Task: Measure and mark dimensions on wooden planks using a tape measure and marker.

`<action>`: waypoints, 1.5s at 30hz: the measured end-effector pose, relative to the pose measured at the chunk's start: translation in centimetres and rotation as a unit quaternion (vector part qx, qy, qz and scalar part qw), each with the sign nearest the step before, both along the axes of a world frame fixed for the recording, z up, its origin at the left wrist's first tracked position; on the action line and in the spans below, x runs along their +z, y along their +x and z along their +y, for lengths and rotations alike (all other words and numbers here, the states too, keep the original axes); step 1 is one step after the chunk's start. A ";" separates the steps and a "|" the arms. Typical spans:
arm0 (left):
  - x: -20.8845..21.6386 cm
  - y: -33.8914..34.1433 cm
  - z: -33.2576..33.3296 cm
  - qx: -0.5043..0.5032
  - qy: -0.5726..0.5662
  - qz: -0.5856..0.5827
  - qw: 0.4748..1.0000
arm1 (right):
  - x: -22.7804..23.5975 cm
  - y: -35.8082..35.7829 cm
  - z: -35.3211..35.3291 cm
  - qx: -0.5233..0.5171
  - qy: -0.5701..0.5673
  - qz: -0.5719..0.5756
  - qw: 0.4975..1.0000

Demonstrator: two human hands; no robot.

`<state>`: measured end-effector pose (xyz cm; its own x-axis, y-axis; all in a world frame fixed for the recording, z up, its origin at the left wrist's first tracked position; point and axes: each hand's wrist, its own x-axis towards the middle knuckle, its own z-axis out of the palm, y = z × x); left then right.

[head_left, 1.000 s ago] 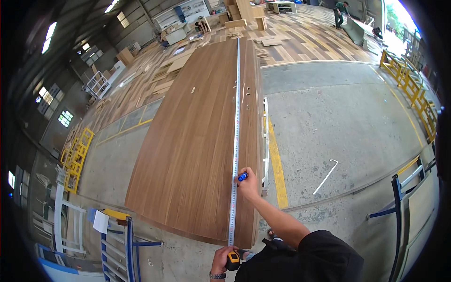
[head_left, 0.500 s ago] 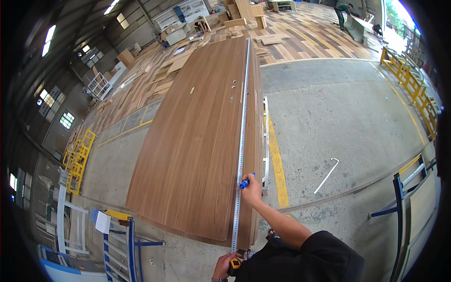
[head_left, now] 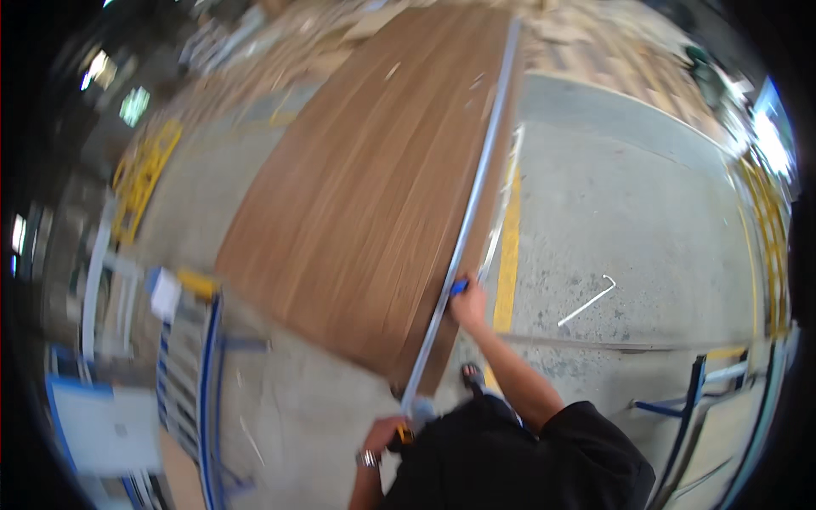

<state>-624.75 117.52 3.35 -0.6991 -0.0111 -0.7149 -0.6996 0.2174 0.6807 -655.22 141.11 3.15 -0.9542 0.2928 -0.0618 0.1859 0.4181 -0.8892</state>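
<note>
Wood workshop, big and roomy. Middle: huge brown board [head_left: 357,195] with wood stripes, long measuring tape [head_left: 481,174] lying along it. Hard grey floor [head_left: 620,204], spotty and scuffed, with fat yellow line [head_left: 508,246] painted near board at 3 o'clock. Yellow metal frame [head_left: 146,180] at 10 o'clock, more yellow bars [head_left: 767,242] at 3 o'clock. Blue metal stand [head_left: 206,391] at 8 o'clock, another blue stand [head_left: 695,391] with pale boards [head_left: 722,438] at 4 o'clock. Blurry wood-coloured strips [head_left: 595,51] cover far floor at 1 o'clock. Bright white opening [head_left: 772,123] at 2 o'clock.
</note>
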 end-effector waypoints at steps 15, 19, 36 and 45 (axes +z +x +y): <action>-0.6 -1.1 1.6 0.003 -0.248 0.083 0.965 | -1.7 -1.2 1.0 0.083 -0.047 0.094 0.991; -0.5 -1.1 2.2 0.001 -0.261 0.073 0.963 | -2.9 -1.6 2.1 0.099 0.003 0.136 0.986; -0.6 -1.6 2.8 0.003 -0.318 0.070 0.946 | -2.7 -1.9 2.2 0.099 0.025 0.137 0.985; -0.1 -1.8 2.3 -0.050 -0.277 0.085 0.956 | -3.4 -1.9 2.5 0.094 -0.020 0.129 0.987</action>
